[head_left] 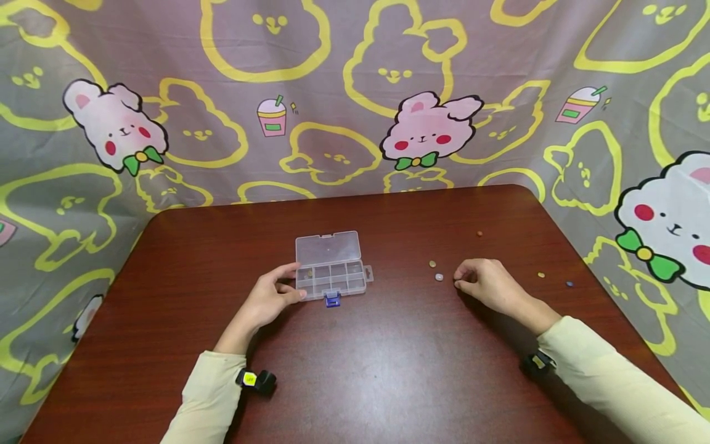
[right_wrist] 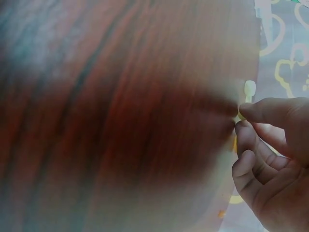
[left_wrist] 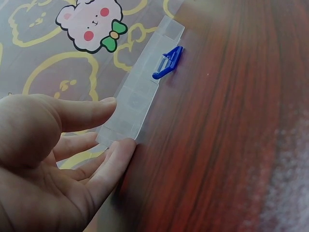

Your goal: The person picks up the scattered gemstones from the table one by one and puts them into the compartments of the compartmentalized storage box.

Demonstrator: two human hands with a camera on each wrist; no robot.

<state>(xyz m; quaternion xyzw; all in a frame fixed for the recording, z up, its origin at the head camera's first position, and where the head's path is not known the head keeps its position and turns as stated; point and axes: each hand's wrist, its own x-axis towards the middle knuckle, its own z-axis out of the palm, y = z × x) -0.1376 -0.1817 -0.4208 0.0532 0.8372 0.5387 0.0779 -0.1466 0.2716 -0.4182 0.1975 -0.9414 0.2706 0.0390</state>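
Note:
A clear plastic compartment box [head_left: 349, 291] stands on the table with its lid [head_left: 328, 248] raised at the back. My left hand [head_left: 269, 300] grips its left end, thumb at the front corner and fingers at the rear. A blue latch [head_left: 332, 300] hangs from the front edge. One small yellowish piece [head_left: 309, 273] lies in the back left compartment. Over to the right, my right hand [head_left: 490, 287] pinches a tiny yellowish piece [right_wrist: 239, 116] between thumb and index finger, close to the tabletop. The fingertips mostly hide it.
Left of the right hand lie a white round piece [head_left: 439, 277] and a yellowish one [head_left: 432, 264]. An orange-brown piece [head_left: 479, 234] lies farther back. Another yellowish piece [head_left: 541, 275] and a blue one [head_left: 569, 284] are near the right table edge. A patterned cloth [head_left: 333, 55] surrounds the table.

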